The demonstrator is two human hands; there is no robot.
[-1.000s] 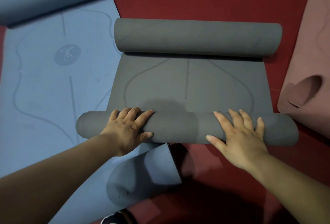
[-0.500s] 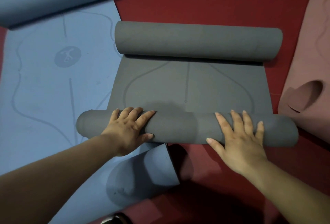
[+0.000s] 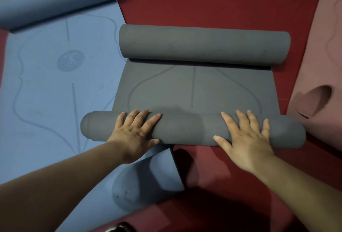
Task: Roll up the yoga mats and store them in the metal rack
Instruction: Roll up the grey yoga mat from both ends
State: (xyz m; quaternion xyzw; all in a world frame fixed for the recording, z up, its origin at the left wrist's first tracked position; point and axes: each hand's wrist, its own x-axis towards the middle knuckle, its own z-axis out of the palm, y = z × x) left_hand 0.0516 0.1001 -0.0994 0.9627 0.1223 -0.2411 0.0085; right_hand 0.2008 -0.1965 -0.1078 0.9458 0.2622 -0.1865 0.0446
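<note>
Rolling was the step in hand: the grey mat (image 3: pixel 203 91) lay on the red floor (image 3: pixel 212 0), its near roll (image 3: pixel 188 130) under both palms. The left hand (image 3: pixel 135 133) and right hand (image 3: pixel 244 139) pressed flat, fingers straight, well apart. The next move, I'd judge, called for an even push toward the far curl (image 3: pixel 203 46). No rack showed.

One camera only, worn on the head, looks forward and steeply down at the floor (image 3: pixel 203 0). It sits close: the left hand (image 3: pixel 133 135) and right hand (image 3: pixel 246 143) reach in from the bottom corners, and the grey mat (image 3: pixel 222 91) fills mid-frame.
</note>
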